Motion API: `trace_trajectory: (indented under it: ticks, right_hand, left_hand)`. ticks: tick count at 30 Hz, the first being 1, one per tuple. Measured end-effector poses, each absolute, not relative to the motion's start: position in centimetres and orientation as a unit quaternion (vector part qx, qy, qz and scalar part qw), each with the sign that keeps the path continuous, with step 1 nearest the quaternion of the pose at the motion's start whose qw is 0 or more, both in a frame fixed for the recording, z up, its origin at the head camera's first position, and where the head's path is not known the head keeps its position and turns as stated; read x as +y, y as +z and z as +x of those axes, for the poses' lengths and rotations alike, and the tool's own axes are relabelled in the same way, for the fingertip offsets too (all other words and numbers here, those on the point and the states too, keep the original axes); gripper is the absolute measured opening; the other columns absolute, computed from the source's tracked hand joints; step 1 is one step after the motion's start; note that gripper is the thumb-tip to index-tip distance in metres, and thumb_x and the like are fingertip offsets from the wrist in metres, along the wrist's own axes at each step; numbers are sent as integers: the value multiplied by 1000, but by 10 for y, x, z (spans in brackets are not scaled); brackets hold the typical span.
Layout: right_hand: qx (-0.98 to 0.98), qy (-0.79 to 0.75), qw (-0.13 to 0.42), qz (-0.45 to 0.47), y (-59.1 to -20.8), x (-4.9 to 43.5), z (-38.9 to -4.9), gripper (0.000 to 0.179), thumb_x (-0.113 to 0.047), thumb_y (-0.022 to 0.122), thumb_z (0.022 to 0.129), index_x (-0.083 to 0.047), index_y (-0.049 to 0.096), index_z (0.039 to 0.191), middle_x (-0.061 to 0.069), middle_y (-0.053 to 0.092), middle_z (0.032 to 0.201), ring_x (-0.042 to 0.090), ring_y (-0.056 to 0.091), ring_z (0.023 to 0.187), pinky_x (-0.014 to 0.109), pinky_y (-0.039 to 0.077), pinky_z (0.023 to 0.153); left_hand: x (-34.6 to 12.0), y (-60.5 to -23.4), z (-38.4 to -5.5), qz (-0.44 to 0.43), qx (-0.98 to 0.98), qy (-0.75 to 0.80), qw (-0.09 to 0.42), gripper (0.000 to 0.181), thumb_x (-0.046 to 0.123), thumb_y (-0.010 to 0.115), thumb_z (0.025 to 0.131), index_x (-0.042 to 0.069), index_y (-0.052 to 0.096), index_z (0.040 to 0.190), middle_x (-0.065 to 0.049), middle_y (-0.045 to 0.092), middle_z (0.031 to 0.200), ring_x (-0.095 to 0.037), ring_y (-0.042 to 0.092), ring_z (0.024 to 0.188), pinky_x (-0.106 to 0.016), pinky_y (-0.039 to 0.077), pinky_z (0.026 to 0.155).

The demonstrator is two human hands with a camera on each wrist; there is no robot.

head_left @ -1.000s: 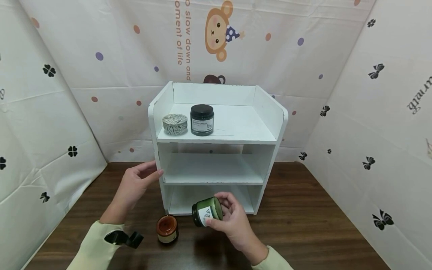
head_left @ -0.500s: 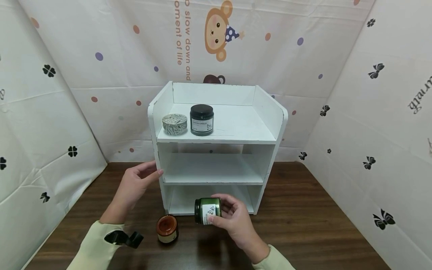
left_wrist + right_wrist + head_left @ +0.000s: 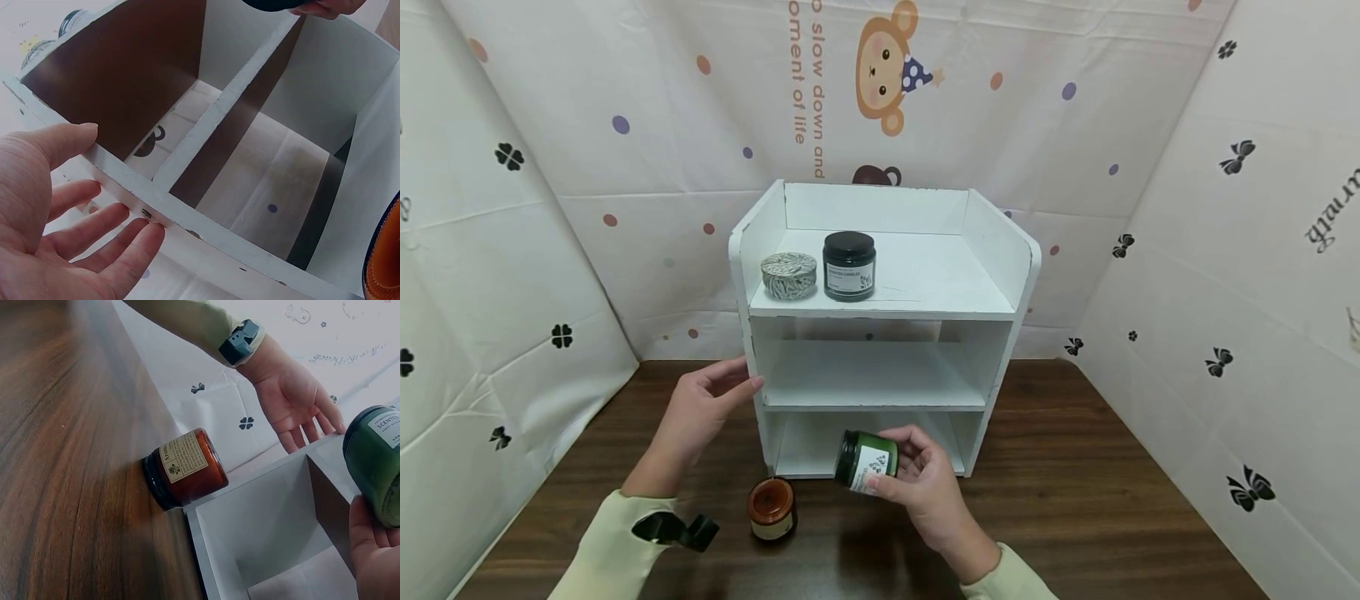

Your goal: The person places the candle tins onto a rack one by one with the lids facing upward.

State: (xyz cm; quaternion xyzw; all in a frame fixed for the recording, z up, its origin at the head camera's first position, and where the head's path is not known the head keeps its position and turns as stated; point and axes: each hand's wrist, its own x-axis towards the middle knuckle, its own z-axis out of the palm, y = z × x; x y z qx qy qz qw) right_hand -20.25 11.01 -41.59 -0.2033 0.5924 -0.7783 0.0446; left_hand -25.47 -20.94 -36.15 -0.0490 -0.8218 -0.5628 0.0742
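Observation:
In the head view, my right hand (image 3: 928, 483) grips a green glass candle jar (image 3: 878, 458) between thumb and fingers, in front of the shelf's bottom compartment. The jar lies tilted on its side, dark lid to the left and white label facing me. My left hand (image 3: 696, 412) touches the left side panel of the white shelf unit (image 3: 874, 408). In the left wrist view its thumb rests by the panel's front edge and its loosely extended fingers (image 3: 134, 256) lie against the outer face. An amber candle jar (image 3: 187, 465) stands lid-down on the table, left of the green one.
On the top board stand a round patterned tin (image 3: 788, 277) and a black candle jar (image 3: 849, 279) with a white label. The dark wooden table (image 3: 1075, 500) is enclosed by printed white cloth (image 3: 1172, 275) at the back and sides.
My right hand has turned the green jar: its lid end has swung from lower left to upper left, and its label shows more fully. The left hand stays in place.

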Motion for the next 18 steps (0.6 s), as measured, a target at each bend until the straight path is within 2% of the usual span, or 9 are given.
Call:
trace_trajectory:
  ticks: [6,11,18]
  right_hand:
    - [566,-794,49,-216,-417,110,-203,45,3,80,79,-5,56,116,5,64,118,15,64,102,27,59,86]
    - [543,-811,71,-208,-418,110,-203,43,3,78,81,-10,54,115,4,63,119,14,64,102,25,59,85]
    - [519,-824,102,-203,-418,111,-204,50,0,74,85,-12,54,129,1,63,122,13,64,105,24,58,87]
  left_hand:
    - [-209,-361,-254,-50,-821,-564,73,64,48,72,95,12,58,146,-11,63,143,-7,62,117,-18,53,90]
    - [-209,-359,-252,-54,-819,-567,74,63,46,71,95,12,57,147,-13,62,143,-10,62,119,-18,53,91]
    - [-209,-359,-252,-54,-817,-569,73,62,45,71,95,12,57,146,-12,62,143,-7,62,118,-18,53,91]
